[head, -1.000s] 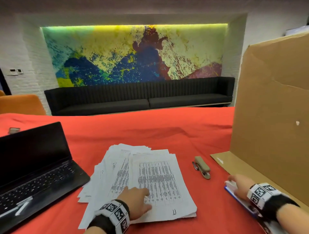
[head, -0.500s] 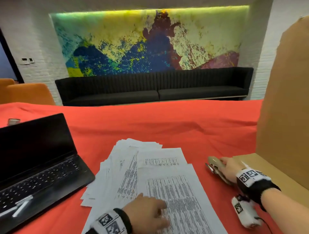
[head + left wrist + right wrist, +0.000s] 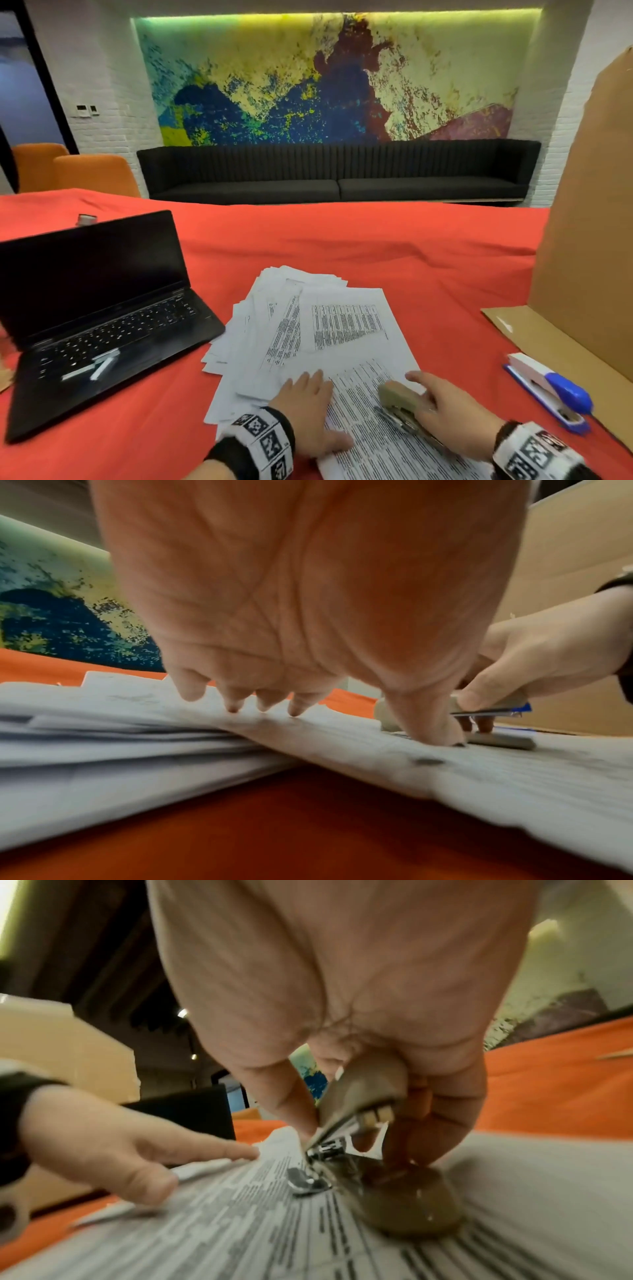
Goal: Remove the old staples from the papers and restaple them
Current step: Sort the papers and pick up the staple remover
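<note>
1. Papers (image 3: 329,346): one fanned pile of printed sheets on the red surface (image 3: 394,246), right of the laptop (image 3: 102,308); sheet count cannot be told. Nearest sheet lies under both hands.
2. Left hand (image 3: 306,409): one, flat on the papers; fingers (image 3: 294,704) straight and spread, tips pressing the sheet, holding nothing.
3. Right hand (image 3: 448,414): one, fingers (image 3: 441,1115) and thumb curled round a tan stapler (image 3: 399,397), which sits on the nearest sheet with its mouth apart.
4. Staplers: two. The tan one is in hand; a blue-and-white one (image 3: 548,390) lies untouched on the surface at right, beside the cardboard (image 3: 589,240).
5. Old staple: none plainly seen. A small dark mark (image 3: 426,762) near the sheet's edge may be one; too blurred to tell.
6. Step in hand, as judged: bringing the tan tool to the stapled corner, for prying or restapling; which of the two cannot be told.
7. Handling advice: keep the left palm pressing close to the corner so the sheets do not slide; square the edges before any new staple; work the metal tip under the old staple's flat side and lift gently, lest the paper tear.
8. Other items: one laptop, open, screen dark; one cardboard sheet standing at right; one small object (image 3: 87,219) behind the laptop, unidentified.
</note>
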The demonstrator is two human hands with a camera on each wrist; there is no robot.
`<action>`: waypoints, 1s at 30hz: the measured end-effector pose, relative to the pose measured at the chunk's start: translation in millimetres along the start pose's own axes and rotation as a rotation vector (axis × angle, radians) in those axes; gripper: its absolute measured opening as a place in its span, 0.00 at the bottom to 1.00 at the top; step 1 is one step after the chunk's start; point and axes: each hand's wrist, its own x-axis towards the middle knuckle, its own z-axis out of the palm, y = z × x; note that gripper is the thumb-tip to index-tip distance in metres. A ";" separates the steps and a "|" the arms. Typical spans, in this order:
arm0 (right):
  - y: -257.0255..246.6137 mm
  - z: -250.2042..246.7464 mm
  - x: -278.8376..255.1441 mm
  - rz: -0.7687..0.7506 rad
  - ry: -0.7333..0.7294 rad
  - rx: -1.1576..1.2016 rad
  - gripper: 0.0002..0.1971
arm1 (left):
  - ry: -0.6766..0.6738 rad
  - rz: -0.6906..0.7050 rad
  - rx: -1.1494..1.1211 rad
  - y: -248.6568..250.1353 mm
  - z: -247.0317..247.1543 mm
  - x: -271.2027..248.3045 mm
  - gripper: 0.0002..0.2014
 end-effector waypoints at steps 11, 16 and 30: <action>-45.0 29.4 88.7 0.008 -0.015 -0.201 0.17 | -0.111 -0.029 0.074 -14.7 14.9 28.7 0.60; -64.4 35.4 122.3 0.053 -0.005 -0.159 0.17 | -0.107 -0.020 0.068 -14.9 15.5 33.0 0.60; -81.8 25.7 113.7 0.166 0.042 -0.005 0.20 | -0.094 0.026 0.031 -21.9 7.6 23.6 0.59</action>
